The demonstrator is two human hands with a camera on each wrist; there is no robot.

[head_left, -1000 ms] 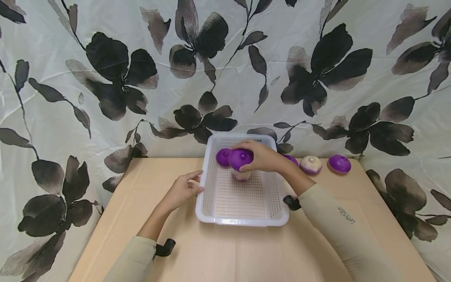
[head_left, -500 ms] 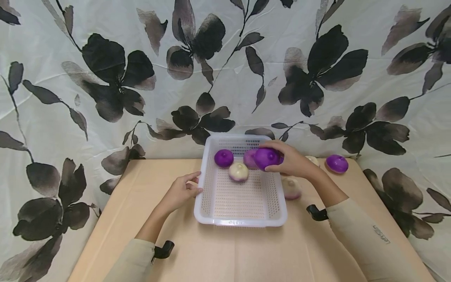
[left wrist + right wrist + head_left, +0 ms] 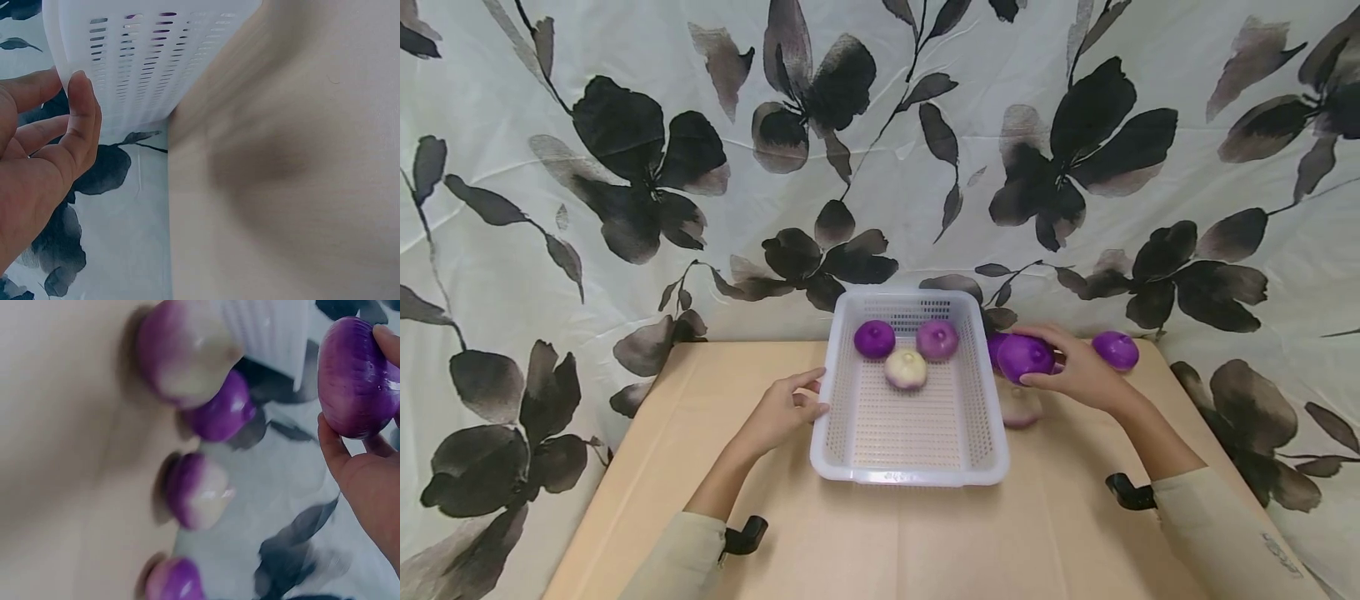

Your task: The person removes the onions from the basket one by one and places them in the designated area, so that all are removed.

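Observation:
My right hand (image 3: 1078, 367) holds a purple onion (image 3: 1025, 358) by its sides, above the table just right of the white basket (image 3: 910, 473). In the right wrist view thumb and fingers are round the onion's near side. My left hand (image 3: 786, 408) is at the basket's left rim, its fingertips on the lip in the left wrist view. Inside the basket lie a dark purple onion (image 3: 874, 339), a lighter purple onion (image 3: 937, 339) and a purple-and-white onion (image 3: 906, 368).
Right of the basket, a purple-and-white onion (image 3: 1019, 406) lies on the wooden table (image 3: 925, 542). A purple onion (image 3: 1117, 351) sits at the back right. Another purple-and-white onion (image 3: 200, 490) shows in the right wrist view. A floral cloth (image 3: 925, 167) hangs behind.
My right hand has carried the purple onion out from over the basket to the right, uncovering the lighter purple onion inside. My left hand stays at the rim.

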